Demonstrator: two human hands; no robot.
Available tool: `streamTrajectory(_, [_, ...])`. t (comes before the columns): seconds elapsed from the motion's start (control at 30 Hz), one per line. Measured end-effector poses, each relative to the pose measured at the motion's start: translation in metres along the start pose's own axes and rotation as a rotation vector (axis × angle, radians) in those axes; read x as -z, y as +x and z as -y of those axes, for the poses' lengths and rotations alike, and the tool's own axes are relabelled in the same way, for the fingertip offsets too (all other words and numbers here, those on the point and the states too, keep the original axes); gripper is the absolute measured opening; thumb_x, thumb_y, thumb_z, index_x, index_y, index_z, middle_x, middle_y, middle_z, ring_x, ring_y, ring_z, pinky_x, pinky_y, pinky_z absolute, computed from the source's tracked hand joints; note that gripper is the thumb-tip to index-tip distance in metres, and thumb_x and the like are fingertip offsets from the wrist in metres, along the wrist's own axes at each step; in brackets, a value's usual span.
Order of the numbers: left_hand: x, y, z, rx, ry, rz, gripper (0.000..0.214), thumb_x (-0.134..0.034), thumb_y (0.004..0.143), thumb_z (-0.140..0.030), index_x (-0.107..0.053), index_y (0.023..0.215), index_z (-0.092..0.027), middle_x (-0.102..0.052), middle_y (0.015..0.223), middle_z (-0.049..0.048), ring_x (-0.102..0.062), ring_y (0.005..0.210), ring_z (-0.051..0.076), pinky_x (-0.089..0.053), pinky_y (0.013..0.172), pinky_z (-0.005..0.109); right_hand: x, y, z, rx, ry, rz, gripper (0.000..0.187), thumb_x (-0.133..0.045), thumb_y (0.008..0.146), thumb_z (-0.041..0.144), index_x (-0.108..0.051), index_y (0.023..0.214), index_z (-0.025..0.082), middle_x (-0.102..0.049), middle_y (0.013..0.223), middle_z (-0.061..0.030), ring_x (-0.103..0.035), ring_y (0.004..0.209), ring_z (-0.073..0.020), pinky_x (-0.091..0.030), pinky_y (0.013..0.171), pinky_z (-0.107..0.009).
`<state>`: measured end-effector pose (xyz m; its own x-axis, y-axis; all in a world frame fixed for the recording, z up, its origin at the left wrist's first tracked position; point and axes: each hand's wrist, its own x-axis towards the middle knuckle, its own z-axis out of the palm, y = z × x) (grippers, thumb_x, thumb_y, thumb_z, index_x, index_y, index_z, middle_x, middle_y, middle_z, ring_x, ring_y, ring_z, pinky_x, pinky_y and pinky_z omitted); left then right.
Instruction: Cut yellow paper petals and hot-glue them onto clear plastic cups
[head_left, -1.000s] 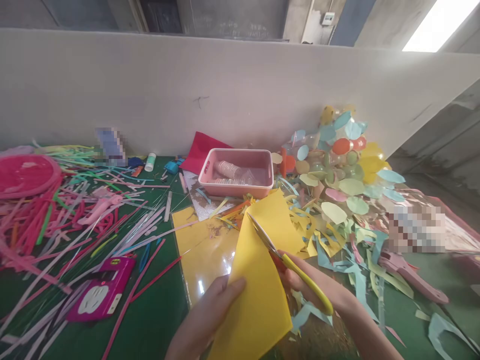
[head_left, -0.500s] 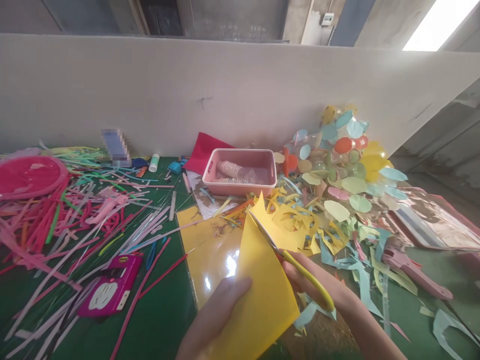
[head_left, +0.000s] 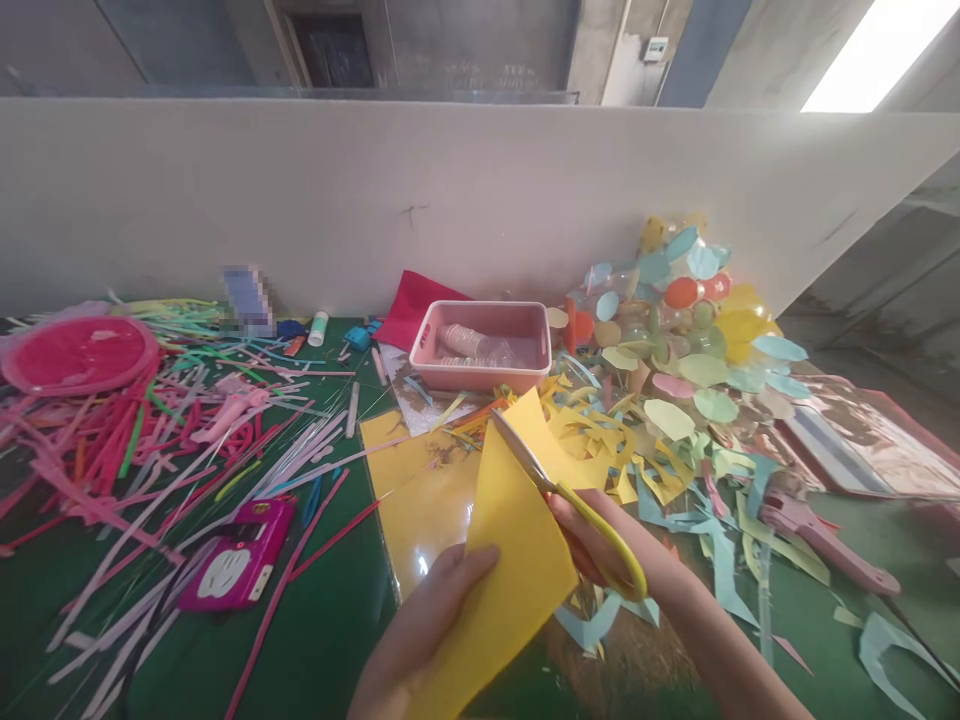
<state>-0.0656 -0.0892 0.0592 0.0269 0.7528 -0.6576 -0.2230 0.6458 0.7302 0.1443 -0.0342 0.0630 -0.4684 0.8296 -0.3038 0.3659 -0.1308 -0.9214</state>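
Note:
A yellow sheet of paper (head_left: 510, 560) is raised above the table, pinched at its left side by my left hand (head_left: 431, 620), thumb on top. My right hand (head_left: 600, 530) is closed round the yellow handles of a pair of scissors (head_left: 600, 530). The blades lie along a cut in the sheet's upper part, and a flap of paper stands up to their right. Part of the right hand's fingers is hidden behind the handles and the sheet. Under the sheet lies a glossy yellow board (head_left: 409, 490).
A pink basket (head_left: 480, 378) holding clear plastic bottles stands behind the sheet. Yellow scraps (head_left: 600, 440), a pink glue gun (head_left: 825, 540) and bottles decorated with paper discs (head_left: 690, 340) are on the right. Pipe cleaners (head_left: 300, 450), a magenta case (head_left: 236, 565) and a pink bowl (head_left: 82, 355) occupy the left.
The scissors and my right hand have shifted slightly left and toward the sheet's upper edge. The flap has tipped further right. The whole view has shifted a little.

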Motion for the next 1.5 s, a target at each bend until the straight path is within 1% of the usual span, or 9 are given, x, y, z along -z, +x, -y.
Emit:
streamTrajectory(0.23, [0.004,-0.003,-0.009,-0.019,-0.068,0.001,0.047,-0.072,0.073,-0.054,-0.071,0.105,-0.02,-0.076,0.109,0.0108,-0.069,0.106,0.034,-0.057,0.084,0.04,0.013,-0.006,0.009,-0.143,-0.077,-0.113,0.059,-0.039,0.089,0.075,-0.04,0.062,0.023,-0.038,0.045,0.0062,-0.036,0.04,-0.01,-0.029,0.045,-0.025])
streamTrajectory(0.43, [0.01,0.008,-0.001,-0.172,-0.011,-0.093,0.059,-0.077,0.07,-0.054,-0.067,0.115,-0.018,-0.069,0.126,0.015,-0.063,0.119,0.034,-0.05,0.1,0.042,0.03,-0.002,-0.002,-0.329,-0.676,-0.399,0.049,-0.051,0.084,0.069,-0.048,0.068,0.023,-0.063,0.066,-0.0048,-0.056,0.057,-0.0205,-0.034,0.051,-0.028])
streamTrajectory(0.6, [0.011,0.01,0.002,-0.188,0.098,-0.143,0.058,-0.078,0.068,-0.058,-0.07,0.111,-0.019,-0.073,0.118,0.0138,-0.063,0.119,0.034,-0.047,0.102,0.043,0.036,-0.005,-0.015,-0.385,-0.816,-0.389,0.026,-0.046,0.093,0.042,-0.06,0.093,0.02,-0.072,0.082,-0.0096,-0.067,0.072,-0.0259,-0.034,0.054,-0.028])
streamTrajectory(0.8, [0.003,0.005,0.004,-0.183,0.03,-0.088,0.06,-0.081,0.065,-0.053,-0.07,0.112,-0.016,-0.071,0.121,0.0152,-0.062,0.119,0.035,-0.048,0.102,0.046,0.035,-0.009,-0.024,-0.373,-0.902,-0.391,0.027,-0.048,0.095,0.035,-0.061,0.11,0.016,-0.074,0.097,-0.0132,-0.069,0.089,-0.0294,-0.037,0.06,-0.03])
streamTrajectory(0.97, [-0.007,0.003,0.005,-0.171,0.014,-0.011,0.061,-0.081,0.067,-0.05,-0.07,0.114,-0.013,-0.07,0.123,0.0161,-0.062,0.119,0.035,-0.05,0.1,0.045,0.036,-0.025,-0.003,-0.302,-0.7,-0.502,0.044,-0.032,0.101,0.048,-0.066,0.104,0.021,-0.073,0.093,-0.0104,-0.069,0.08,-0.0271,-0.043,0.06,-0.032])
streamTrajectory(1.13, [-0.019,0.003,0.006,-0.192,0.095,0.057,0.056,-0.078,0.07,-0.052,-0.07,0.111,-0.014,-0.07,0.123,0.0141,-0.063,0.117,0.032,-0.05,0.099,0.039,0.044,-0.044,0.009,0.024,-0.009,-0.112,0.052,-0.048,0.092,0.063,-0.066,0.116,0.021,-0.071,0.113,-0.0084,-0.067,0.098,-0.024,-0.053,0.08,-0.032])
streamTrajectory(1.23, [-0.028,0.007,0.011,-0.209,0.138,0.065,0.056,-0.075,0.074,-0.052,-0.067,0.114,-0.015,-0.069,0.125,0.0145,-0.061,0.119,0.032,-0.048,0.1,0.038,0.042,-0.044,-0.001,0.039,0.133,0.004,0.05,-0.055,0.088,0.063,-0.071,0.101,0.018,-0.071,0.095,-0.0071,-0.067,0.087,-0.0226,-0.055,0.076,-0.032])
streamTrajectory(1.33, [-0.037,0.01,0.019,-0.311,0.159,-0.047,0.062,-0.07,0.078,-0.053,-0.053,0.128,-0.02,-0.064,0.129,0.014,-0.06,0.119,0.029,-0.047,0.099,0.037,0.039,-0.041,-0.011,0.009,0.186,-0.056,0.049,-0.056,0.086,0.064,-0.067,0.083,0.017,-0.066,0.078,-0.0042,-0.065,0.072,-0.0189,-0.056,0.068,-0.031])
streamTrajectory(1.5, [-0.059,0.003,0.035,-0.538,0.349,-0.279,0.071,-0.067,0.08,-0.053,-0.037,0.137,-0.024,-0.046,0.141,0.0154,-0.05,0.127,0.029,-0.043,0.103,0.041,0.039,-0.038,-0.015,-0.004,0.3,-0.187,0.048,-0.064,0.081,0.065,-0.059,0.079,0.017,-0.06,0.081,-0.0026,-0.062,0.075,-0.0173,-0.057,0.071,-0.029])
